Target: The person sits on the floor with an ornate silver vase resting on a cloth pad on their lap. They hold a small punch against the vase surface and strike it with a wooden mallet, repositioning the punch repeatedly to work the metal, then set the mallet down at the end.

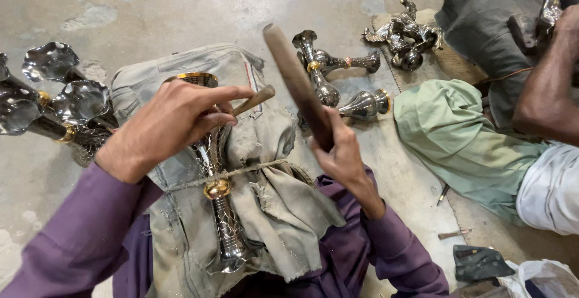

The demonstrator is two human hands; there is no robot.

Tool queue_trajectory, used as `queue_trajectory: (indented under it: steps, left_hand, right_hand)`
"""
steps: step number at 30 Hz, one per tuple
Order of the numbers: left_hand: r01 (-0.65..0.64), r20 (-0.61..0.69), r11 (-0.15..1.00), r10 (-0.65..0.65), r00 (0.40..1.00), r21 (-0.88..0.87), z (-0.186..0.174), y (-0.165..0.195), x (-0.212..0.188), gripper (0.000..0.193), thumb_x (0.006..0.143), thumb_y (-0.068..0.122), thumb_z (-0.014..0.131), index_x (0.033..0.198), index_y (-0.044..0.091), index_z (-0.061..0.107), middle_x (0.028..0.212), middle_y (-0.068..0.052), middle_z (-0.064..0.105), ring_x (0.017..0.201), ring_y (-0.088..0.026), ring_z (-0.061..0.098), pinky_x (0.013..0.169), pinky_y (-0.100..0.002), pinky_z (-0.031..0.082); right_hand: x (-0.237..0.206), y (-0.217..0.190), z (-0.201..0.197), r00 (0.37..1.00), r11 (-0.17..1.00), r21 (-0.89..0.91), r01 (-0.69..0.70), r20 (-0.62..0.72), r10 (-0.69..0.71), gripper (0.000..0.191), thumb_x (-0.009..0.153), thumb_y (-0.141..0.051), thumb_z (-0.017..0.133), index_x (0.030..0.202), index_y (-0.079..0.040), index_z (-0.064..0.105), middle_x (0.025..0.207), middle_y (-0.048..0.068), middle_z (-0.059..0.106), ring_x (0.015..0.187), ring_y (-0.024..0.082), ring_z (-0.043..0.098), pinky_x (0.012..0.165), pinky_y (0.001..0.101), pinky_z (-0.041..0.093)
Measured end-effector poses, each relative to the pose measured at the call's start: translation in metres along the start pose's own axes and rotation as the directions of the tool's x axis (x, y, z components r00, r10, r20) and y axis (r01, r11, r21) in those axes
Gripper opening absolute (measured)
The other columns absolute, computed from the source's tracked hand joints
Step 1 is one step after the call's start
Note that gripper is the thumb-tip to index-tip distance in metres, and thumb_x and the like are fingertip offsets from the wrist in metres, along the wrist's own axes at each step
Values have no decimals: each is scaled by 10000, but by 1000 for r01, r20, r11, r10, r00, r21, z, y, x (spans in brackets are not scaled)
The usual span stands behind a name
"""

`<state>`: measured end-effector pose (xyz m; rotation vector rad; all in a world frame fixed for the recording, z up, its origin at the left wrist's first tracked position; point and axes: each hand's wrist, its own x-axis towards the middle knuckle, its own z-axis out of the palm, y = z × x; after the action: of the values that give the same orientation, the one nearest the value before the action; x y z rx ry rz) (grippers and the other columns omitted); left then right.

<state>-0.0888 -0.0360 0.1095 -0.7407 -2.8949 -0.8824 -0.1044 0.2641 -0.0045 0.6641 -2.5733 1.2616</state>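
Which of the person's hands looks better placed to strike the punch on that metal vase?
Probably the right hand: it holds the wooden stick raised above the punch. The left hand is busy pinching that punch against the vase.

Shiny silver vase (218, 195) with a netted engraved pattern and gold bands, lying on dirty grey-beige cloth (265, 189). Purple sleeves (78, 231), pale green cloth (464, 141) off to the side.

One metal vase (220, 213) lies on the lap; three vases (338, 75) lie on the floor; one cloth pad (265, 195); two nails (453, 233).
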Motion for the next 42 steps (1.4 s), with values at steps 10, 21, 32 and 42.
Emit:
queue_trajectory:
  steps: [10,21,32,42]
  left_hand:
    - [-142,128,979,123,984,144,-3,4,14,449,832,231,690,1281,220,701,831,-72,800,697,-242,726,691,-458,579]
    - [-27,257,967,-40,966,253,-5,20,18,530,896,131,636,1391,320,649,900,-81,778,754,-241,751,657,-448,578]
    - [-33,67,971,18,998,237,6,5,0,478,888,240,652,1364,269,669,900,-73,790,569,-201,683,557,-396,586]
    - [35,-128,984,-13,992,172,20,-9,-17,455,939,294,625,1391,243,645,1006,-55,799,522,-179,668,513,-358,576]
  right_hand:
    - [-23,15,19,995,995,-78,55,-79,-61,711,751,16,710,1432,-150,593,1196,132,683,1066,272,703,910,385,576]
    - [-47,53,62,956,912,404,73,-287,51,355,887,74,636,1221,-17,557,1122,87,555,1032,147,568,910,284,479]
    - [-26,52,28,996,990,139,-39,-80,51,386,827,48,658,1200,-15,584,977,56,607,857,136,584,773,299,509]
    - [9,18,-17,992,966,235,106,-90,-87,594,843,58,672,1409,-44,522,1108,115,625,1018,176,637,884,328,556]
